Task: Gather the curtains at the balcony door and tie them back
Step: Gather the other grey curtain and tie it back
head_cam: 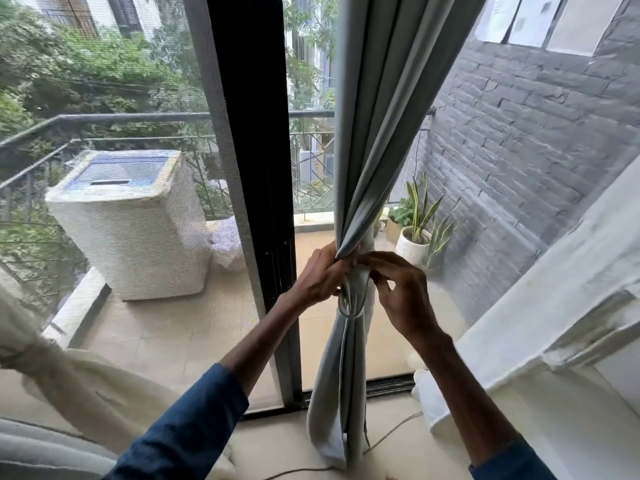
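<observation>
Left hand (pixel 322 275) fingers grip the gathered grey curtain (pixel 374 133), right hand (pixel 405 296) fingers pinch the tie (pixel 356 287); risk: slack knot slips and the folds spill.

The tall grey fabric curtain (pixel 367 133) is hanging in gathered folds beside the black metal door frame (pixel 249 133). The left hand (pixel 322 275) is gripping the gathered folds from the left side. The right hand (pixel 401 289) is pinching the narrow grey fabric tie band (pixel 360 276) against the bundle. A loop of the band is hanging just below both hands. Beyond the glass, a white top-loading washing machine (pixel 131 230) is standing on the beige tiled balcony floor (pixel 173 327) at left. A snake plant in a white pot (pixel 412 247) is standing near the grey brick wall (pixel 536 133) at right.
</observation>
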The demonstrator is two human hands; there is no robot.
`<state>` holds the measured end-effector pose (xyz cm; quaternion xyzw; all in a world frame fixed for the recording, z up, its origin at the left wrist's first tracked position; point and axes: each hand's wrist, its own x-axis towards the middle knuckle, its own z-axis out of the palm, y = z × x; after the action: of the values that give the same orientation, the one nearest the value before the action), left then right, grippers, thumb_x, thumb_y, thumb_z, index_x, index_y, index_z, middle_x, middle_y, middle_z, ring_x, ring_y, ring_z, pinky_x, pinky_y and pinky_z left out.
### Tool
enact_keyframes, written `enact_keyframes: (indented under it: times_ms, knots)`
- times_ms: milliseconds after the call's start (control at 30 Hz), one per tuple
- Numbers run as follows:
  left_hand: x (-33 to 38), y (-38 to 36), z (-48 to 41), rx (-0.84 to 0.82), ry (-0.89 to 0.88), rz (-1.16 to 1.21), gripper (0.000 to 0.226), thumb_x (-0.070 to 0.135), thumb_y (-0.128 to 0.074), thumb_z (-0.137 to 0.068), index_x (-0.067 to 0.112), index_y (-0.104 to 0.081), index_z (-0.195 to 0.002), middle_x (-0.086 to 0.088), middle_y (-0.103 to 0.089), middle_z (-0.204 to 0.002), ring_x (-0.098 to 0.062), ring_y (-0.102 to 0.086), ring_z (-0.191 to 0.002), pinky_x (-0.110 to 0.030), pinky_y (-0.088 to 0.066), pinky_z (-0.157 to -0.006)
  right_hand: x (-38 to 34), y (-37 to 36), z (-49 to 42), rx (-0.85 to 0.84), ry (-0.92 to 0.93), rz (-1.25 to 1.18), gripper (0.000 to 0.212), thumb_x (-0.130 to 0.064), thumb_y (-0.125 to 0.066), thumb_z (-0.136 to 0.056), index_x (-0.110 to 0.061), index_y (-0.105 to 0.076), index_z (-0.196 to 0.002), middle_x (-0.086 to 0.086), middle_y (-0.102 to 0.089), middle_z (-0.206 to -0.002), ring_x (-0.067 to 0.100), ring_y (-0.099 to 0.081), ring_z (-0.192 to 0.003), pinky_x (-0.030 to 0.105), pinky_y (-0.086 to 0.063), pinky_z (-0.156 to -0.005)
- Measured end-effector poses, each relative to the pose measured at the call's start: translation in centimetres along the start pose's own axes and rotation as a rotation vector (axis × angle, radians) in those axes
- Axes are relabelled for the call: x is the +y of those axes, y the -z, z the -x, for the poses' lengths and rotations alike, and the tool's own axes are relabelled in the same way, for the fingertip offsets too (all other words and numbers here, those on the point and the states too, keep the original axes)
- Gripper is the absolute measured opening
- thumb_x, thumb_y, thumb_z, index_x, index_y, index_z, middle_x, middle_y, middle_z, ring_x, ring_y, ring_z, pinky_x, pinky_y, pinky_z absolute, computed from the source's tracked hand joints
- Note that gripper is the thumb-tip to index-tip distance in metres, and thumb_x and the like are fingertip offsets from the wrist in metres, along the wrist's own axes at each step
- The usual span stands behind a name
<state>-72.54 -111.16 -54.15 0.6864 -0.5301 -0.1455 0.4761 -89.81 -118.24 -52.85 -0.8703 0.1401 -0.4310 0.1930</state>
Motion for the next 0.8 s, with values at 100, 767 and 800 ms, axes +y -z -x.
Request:
enact_keyframes:
  times_ms: [100,767,800]
  knots:
    - [0.5,0.5,0.0,-0.035,0.053,0.02,0.044,0.057,-0.043,-0.099,0.018,-0.052,-0.079,-0.01,-0.063,-0.072,-0.03,-0.067,-0.066,-0.052,-0.054,-0.049,0.0,-0.2,-0.3,-0.07,0.013,0.087,0.031,0.005,-0.068,-0.087,-0.009,-0.076,-0.114,0.005,-0.072,-0.117,0.021,-0.067,-0.111,0.036,-0.056,-0.094]
    - [1.6,1.4,0.2,0.02,-0.001,-0.096,0.032,0.037,-0.047,-0.091,0.008,-0.056,-0.078,-0.015,-0.064,-0.07,-0.036,-0.063,-0.065,-0.048,-0.053,-0.051,-2.6,0.4,-4.0,-0.224,-0.133,0.53,0.032,-0.015,-0.08,-0.075,-0.035,-0.077,-0.099,-0.002,-0.076,-0.094,0.027,-0.073,-0.079,0.029,-0.053,-0.063]
    - [1.6,1.7,0.3,0.027,-0.003,-0.098,0.036,0.042,-0.047,-0.087,0.009,-0.057,-0.077,-0.015,-0.064,-0.07,-0.035,-0.063,-0.063,-0.046,-0.053,-0.05,-2.6,0.2,-3.6,-0.161,-0.134,0.489,0.031,-0.016,-0.083,-0.072,-0.034,-0.077,-0.097,-0.005,-0.075,-0.096,0.025,-0.072,-0.075,0.026,-0.05,-0.06]
